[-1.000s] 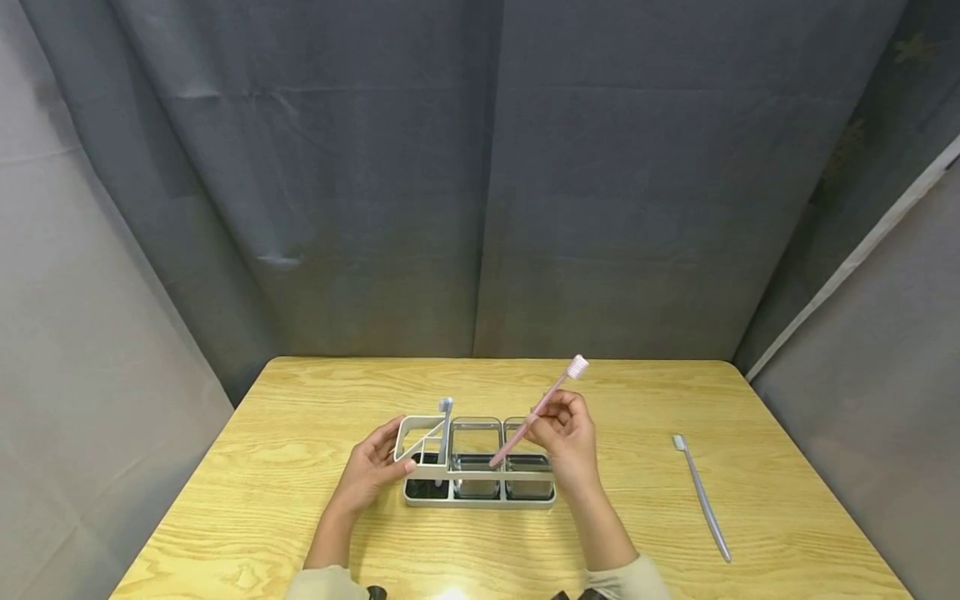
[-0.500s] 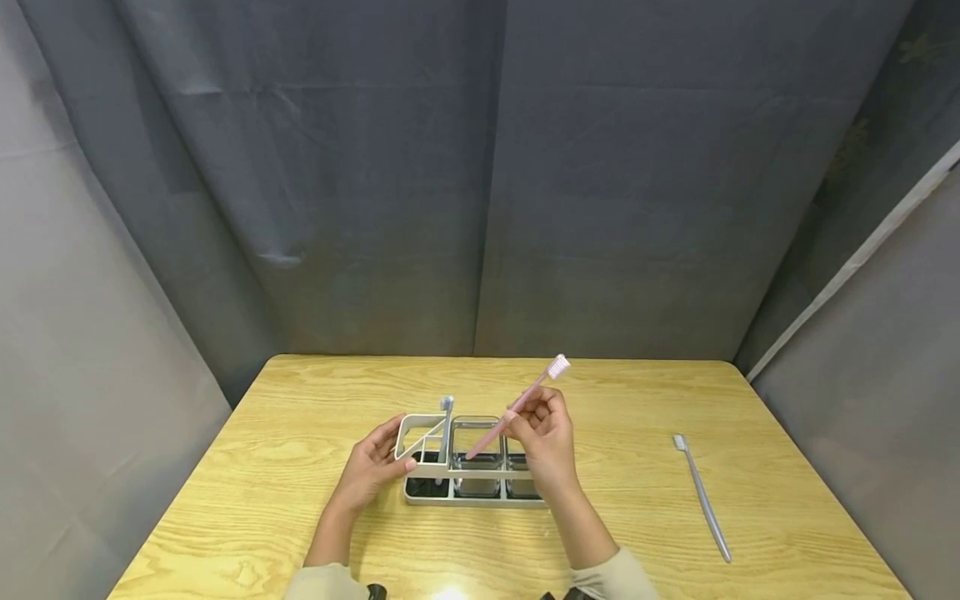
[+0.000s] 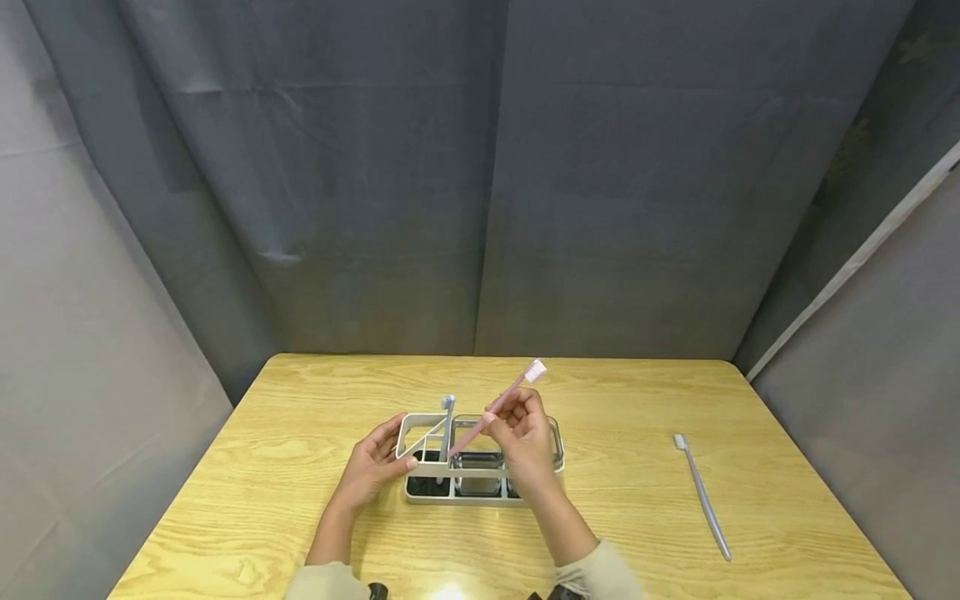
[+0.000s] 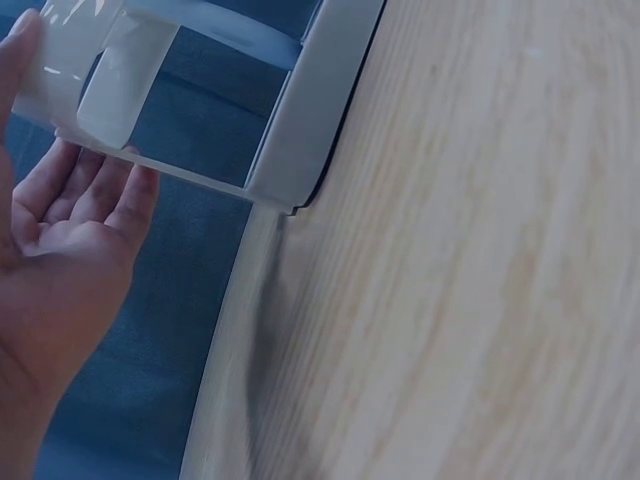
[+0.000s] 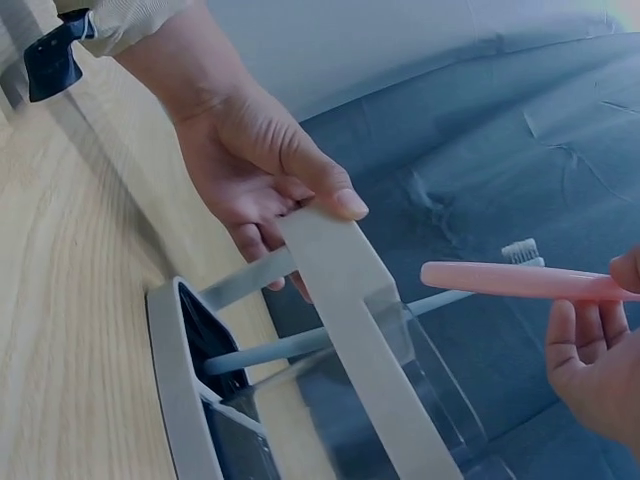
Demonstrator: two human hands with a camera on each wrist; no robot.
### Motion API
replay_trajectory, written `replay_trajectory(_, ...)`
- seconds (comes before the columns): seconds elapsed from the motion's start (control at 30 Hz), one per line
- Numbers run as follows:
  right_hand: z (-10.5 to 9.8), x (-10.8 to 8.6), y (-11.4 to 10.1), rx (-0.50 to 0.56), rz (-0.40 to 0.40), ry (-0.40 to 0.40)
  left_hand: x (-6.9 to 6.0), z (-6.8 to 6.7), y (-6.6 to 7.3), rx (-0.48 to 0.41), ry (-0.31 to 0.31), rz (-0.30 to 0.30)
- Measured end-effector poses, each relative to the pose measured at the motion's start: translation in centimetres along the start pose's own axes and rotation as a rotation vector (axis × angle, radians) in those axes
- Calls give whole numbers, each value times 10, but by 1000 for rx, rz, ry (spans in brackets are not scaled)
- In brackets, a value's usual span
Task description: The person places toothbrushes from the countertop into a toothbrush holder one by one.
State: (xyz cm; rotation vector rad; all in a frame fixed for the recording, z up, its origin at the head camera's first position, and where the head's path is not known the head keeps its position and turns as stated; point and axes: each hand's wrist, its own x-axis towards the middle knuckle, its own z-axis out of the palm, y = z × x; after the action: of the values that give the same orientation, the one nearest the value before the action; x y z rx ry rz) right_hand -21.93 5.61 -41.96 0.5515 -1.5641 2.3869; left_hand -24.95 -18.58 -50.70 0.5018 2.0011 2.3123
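Note:
A white toothbrush holder (image 3: 487,473) with a black base tray and clear cups stands on the table. My left hand (image 3: 371,468) grips its left end by the upper frame, thumb in front and fingers behind. Inside that left section leans a light blue toothbrush (image 3: 447,421), bristles up. Between thumb and fingers, my right hand (image 3: 527,446) pinches a pink toothbrush (image 3: 511,392), tilted with its head up to the right. In the right wrist view, the pink handle's rounded end (image 5: 440,275) is apart from the holder's frame (image 5: 350,285), near the blue toothbrush.
A grey-blue toothbrush (image 3: 702,496) lies on the wooden table (image 3: 630,533) to the right of the holder. Grey curtains (image 3: 375,208) hang behind the table and at both sides.
My right hand has moved left with the pink toothbrush, bringing its handle end from over the right-hand cups to beside the blue toothbrush. My left hand has kept its hold on the holder.

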Motion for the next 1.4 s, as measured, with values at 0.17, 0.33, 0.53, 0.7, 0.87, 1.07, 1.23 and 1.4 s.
replay_trajectory(0.17, 3, 1, 9, 14, -12, 0, 0, -1, -1, -17, -7, 2)
replay_trajectory(0.33, 7, 3, 15, -14, -33, -3, 1, -1, -1, -33, -12, 4)
replay_trajectory(0.53, 10, 5, 20, -64, -26, -16, -1, 0, 0, -40, -9, 0)
replay_trajectory(0.7, 12, 6, 25, -131, -18, -34, -2, 1, 0, -25, -1, -6)
replay_trajectory(0.87, 14, 5, 29, -170, 7, -56, -1, 0, -2, -6, -1, -1)
replay_trajectory(1.07, 17, 4, 28, -243, 31, -78, 1, -2, -3, 1, -8, 4)
replay_trajectory(1.23, 23, 2, 15, -335, 49, -120, 0, -2, -2, 3, -11, 3)
replay_trajectory(1.4, 28, 2, 3, -407, 77, -149, 0, -2, -3, -2, -17, 3)
